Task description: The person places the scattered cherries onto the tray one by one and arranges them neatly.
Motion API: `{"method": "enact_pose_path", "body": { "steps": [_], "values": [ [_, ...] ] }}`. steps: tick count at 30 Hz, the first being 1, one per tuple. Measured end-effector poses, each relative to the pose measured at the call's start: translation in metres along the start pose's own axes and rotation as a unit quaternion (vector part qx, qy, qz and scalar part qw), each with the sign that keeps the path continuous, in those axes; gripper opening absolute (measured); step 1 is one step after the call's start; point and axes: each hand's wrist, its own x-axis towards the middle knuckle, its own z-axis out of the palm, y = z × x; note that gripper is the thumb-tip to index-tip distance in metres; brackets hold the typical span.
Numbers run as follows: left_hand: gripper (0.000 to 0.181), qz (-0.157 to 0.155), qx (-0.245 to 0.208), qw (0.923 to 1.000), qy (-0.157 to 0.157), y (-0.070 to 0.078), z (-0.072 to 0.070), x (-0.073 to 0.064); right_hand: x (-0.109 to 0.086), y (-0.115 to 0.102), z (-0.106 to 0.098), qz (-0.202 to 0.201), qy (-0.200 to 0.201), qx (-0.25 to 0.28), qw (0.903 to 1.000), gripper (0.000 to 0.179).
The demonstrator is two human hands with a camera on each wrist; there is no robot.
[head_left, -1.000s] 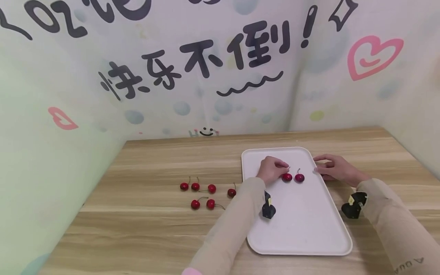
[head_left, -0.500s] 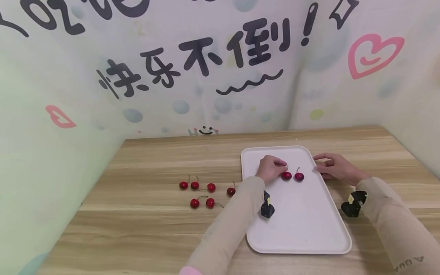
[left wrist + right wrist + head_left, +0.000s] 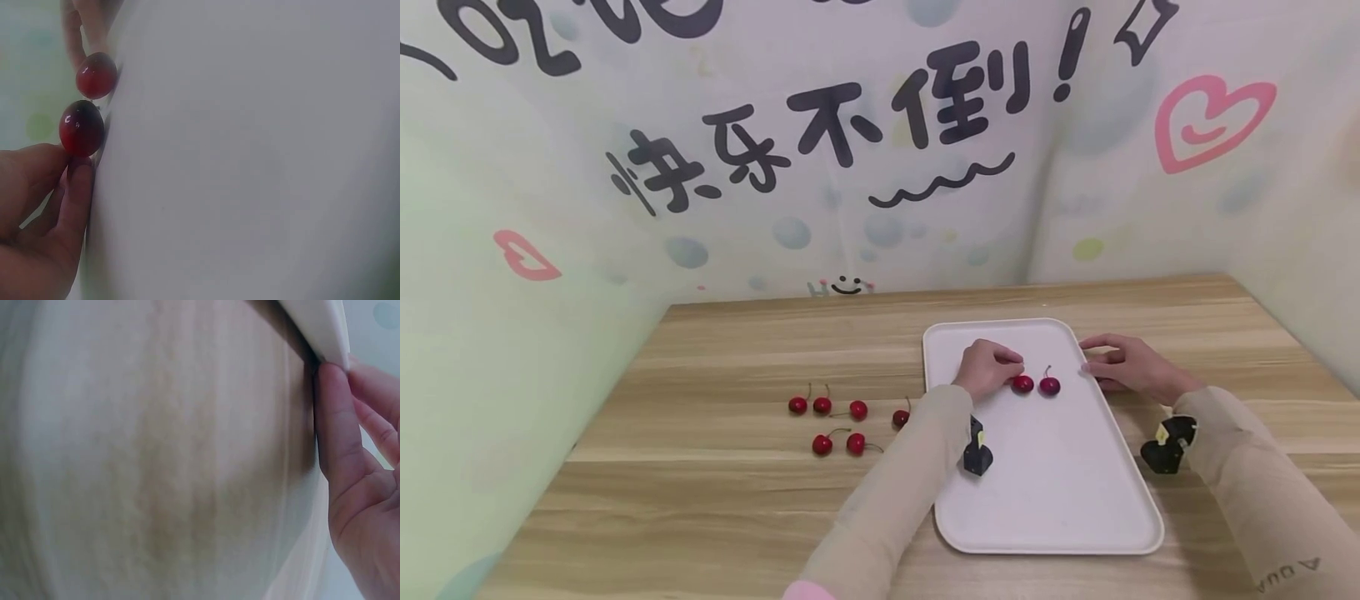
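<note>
Two cherries lie near the far end of the white tray [image 3: 1052,483]. With thumb and finger, my left hand [image 3: 985,368] pinches the left cherry [image 3: 1022,384] at its stem end; the left wrist view shows this cherry [image 3: 82,128] right at the fingertips. Beside it, slightly apart, sits the darker cherry [image 3: 1049,386], its stem pointing up. At the tray's right edge, my right hand [image 3: 1138,368] touches the rim with extended fingers. Its thumb [image 3: 337,406] lies against the rim's outer side in the right wrist view.
Left of the tray on the wood-grain table [image 3: 700,508], several loose cherries lie in two loose rows, including one cherry [image 3: 822,444] in the nearer row. Another cherry [image 3: 901,418] is close to the left sleeve. A printed cloth wall [image 3: 850,192] stands behind the table.
Both hands keep their places at the cherry and the tray rim. The whole head view shifts slightly left; the cherries stay where they were on tray and table.
</note>
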Motion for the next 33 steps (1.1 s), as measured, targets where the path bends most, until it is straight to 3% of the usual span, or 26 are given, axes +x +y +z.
{"method": "enact_pose_path", "body": {
  "steps": [22, 27, 33],
  "values": [
    [0.010, -0.003, 0.019, 0.9997, -0.014, 0.004, -0.006, -0.002, -0.002, -0.005, 0.001, 0.001, -0.003, -0.003, 1.0000, 0.053],
    [0.013, -0.002, 0.015, 0.9992, -0.037, 0.005, -0.020, 0.001, -0.001, -0.004, 0.001, 0.002, -0.004, -0.006, 1.0000, 0.055],
    [0.021, 0.031, 0.024, 0.9957, -0.084, 0.014, -0.051, -0.002, -0.001, -0.004, 0.001, 0.001, -0.002, -0.009, 1.0000, 0.056]
  ]
}}
